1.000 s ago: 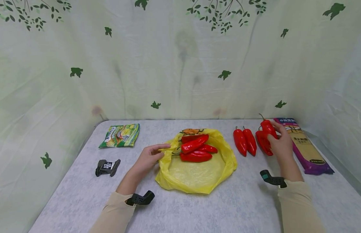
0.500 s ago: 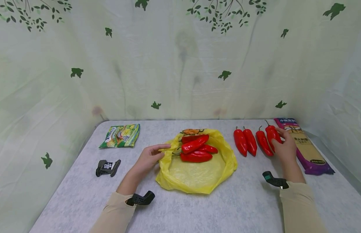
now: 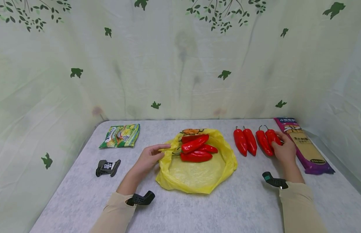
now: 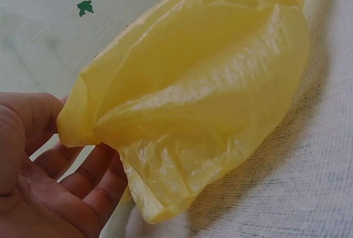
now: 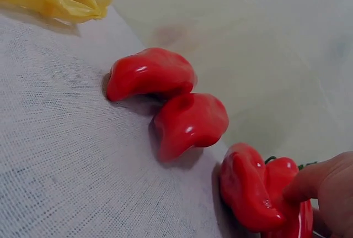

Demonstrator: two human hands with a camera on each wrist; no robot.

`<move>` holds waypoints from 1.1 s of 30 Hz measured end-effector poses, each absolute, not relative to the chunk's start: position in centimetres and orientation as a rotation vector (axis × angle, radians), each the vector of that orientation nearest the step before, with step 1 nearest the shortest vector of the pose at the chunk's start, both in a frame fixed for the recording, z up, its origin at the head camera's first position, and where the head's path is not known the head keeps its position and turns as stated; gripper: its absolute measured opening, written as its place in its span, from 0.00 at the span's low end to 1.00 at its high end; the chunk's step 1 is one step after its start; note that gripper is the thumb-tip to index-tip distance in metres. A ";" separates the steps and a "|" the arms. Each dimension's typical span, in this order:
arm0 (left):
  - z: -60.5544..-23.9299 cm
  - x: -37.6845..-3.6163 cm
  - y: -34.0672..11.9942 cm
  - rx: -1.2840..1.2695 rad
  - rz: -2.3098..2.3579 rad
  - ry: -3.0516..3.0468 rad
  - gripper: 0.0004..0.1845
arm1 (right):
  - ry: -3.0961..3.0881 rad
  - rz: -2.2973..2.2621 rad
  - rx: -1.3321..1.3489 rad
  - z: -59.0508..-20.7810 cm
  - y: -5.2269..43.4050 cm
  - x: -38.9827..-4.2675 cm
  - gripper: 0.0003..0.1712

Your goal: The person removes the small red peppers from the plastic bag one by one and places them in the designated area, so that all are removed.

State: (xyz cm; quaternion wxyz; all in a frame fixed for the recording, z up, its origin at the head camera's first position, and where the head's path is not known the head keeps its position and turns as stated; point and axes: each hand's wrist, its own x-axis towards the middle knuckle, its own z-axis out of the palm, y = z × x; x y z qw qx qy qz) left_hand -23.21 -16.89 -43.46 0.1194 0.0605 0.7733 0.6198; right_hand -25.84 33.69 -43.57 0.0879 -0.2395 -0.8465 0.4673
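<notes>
A yellow plastic bag (image 3: pixel 198 168) lies open at the middle of the table with three red peppers (image 3: pixel 195 144) in it. My left hand (image 3: pixel 158 151) holds the bag's left rim; in the left wrist view the rim (image 4: pixel 182 105) sits between thumb and fingers (image 4: pixel 83 177). Right of the bag, several red peppers lie side by side. My right hand (image 3: pixel 281 145) grips the rightmost pepper (image 3: pixel 271 136), which rests on the table beside its neighbour (image 3: pixel 262 143). In the right wrist view a fingertip (image 5: pixel 309 180) presses on that pepper (image 5: pixel 287 216).
A purple noodle packet (image 3: pixel 304 145) lies just right of my right hand. A green snack packet (image 3: pixel 120 135) and a small black packet (image 3: pixel 107 167) are on the left side. A leaf-printed curtain (image 3: pixel 180 64) closes in the table (image 3: pixel 198 210) at the back and sides.
My right hand has lowered the rightmost pepper from the air onto the table beside the others. The left hand and the bag have stayed put.
</notes>
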 end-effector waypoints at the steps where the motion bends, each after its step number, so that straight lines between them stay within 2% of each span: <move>1: -43.5 -23.2 -16.9 0.178 1.809 2.263 0.20 | -2.521 1.387 -0.714 -43.6 33.7 -25.9 0.35; 15: -43.5 -23.2 -16.9 0.191 1.828 2.250 0.20 | -2.625 1.375 -0.632 -43.7 33.3 -26.0 0.33; 33: -43.2 -23.0 -16.8 0.166 1.809 2.265 0.20 | -2.614 1.369 -0.709 -43.9 31.9 -26.9 0.33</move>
